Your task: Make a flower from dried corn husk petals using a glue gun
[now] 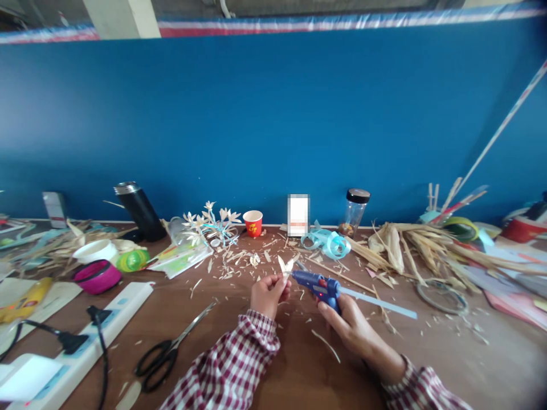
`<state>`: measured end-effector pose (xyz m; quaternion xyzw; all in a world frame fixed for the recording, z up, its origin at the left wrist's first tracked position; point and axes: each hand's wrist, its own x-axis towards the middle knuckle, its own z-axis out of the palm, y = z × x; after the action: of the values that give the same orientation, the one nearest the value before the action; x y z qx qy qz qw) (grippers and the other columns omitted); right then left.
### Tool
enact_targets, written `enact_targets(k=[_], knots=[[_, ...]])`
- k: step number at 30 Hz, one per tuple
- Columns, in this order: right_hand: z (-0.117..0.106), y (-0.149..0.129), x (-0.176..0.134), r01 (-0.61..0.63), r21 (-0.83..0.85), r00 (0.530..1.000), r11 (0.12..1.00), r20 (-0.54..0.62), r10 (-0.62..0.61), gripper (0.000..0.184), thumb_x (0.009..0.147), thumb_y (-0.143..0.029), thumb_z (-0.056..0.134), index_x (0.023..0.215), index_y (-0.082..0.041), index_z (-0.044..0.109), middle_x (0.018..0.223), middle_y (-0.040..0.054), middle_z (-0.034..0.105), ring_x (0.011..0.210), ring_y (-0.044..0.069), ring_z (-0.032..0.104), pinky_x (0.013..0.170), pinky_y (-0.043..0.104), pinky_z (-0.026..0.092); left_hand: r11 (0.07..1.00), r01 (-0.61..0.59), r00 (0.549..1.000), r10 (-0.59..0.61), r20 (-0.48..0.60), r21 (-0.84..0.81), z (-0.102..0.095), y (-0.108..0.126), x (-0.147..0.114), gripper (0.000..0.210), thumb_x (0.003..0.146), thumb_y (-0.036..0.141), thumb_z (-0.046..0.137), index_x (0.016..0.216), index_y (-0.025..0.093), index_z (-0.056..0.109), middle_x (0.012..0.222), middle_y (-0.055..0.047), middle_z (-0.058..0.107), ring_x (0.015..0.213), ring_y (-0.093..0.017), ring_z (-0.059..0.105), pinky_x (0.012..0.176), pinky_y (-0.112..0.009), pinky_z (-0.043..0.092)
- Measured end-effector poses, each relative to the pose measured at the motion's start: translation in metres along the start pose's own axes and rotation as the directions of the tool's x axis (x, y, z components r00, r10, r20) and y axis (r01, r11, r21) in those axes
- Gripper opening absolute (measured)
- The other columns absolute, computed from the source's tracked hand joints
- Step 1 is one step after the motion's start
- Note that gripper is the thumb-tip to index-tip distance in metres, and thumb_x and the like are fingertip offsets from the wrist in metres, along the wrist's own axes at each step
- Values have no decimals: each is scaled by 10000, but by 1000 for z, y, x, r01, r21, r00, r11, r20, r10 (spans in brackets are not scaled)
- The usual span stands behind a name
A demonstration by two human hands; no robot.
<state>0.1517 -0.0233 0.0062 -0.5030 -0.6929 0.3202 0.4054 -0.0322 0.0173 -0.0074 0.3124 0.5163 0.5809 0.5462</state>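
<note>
Nearest us, both checked sleeves (231, 360) are cut off by the bottom edge. The right hand (352, 326), angled inward, grips a blue glue gun (315, 282); its fingers hide much of the handle. Ahead, the left hand (268, 295) pinches a pale flower (285, 266), base concealed, just beside the nozzle (296, 274); we cannot tell whether they touch. Farther back, pixelation obscures a white object (298, 214).

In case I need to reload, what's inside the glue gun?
A pale glue stick pokes out the back of the glue gun; how much lies inside is covered.
</note>
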Motion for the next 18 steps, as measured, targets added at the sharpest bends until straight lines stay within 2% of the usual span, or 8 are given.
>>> enact_targets(k=[6, 18], knots=[[-1, 0, 2, 7, -88, 999, 996, 32, -4, 288, 841, -419, 471, 700, -173, 517, 642, -5, 491, 590, 131, 431, 539, 258, 397, 1000, 17, 1000, -17, -22, 6, 0, 1, 1, 163, 605, 282, 743, 657, 139, 685, 598, -21, 680, 515, -105, 595, 534, -227, 531], [-1, -1, 2, -23, -27, 998, 999, 59, 25, 283, 857, -424, 473, 723, -177, 505, 630, -12, 504, 580, 128, 454, 549, 261, 403, 1000, 26, 999, -25, -27, 9, 0, 1, 0, 127, 623, 252, 731, 662, 141, 684, 599, -23, 688, 510, -110, 603, 528, -229, 529]])
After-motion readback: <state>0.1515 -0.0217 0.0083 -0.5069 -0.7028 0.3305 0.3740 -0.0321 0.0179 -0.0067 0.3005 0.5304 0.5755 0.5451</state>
